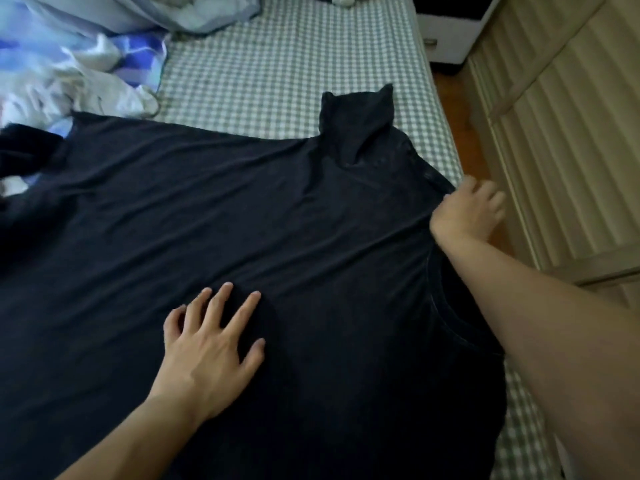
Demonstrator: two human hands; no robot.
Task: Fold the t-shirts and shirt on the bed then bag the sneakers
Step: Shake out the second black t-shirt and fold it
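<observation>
Item: dark t-shirt (214, 209), spread flat across the near part of the bed (277, 64), collar toward the right edge, one sleeve pointing to the far side.

Risk: the right shoulder lies at the mattress edge; a hard tug there could drag the cloth off the bed or wrinkle the smoothed body, should the pinning palm lift.

Left hand (211, 344): palm down on the shirt's middle, fingers straight and spread, pressing, holding nothing.

Right hand (465, 213): arm reached across the collar, fingers bent at the shoulder seam; whether they actually pinch cloth cannot be told.
</observation>
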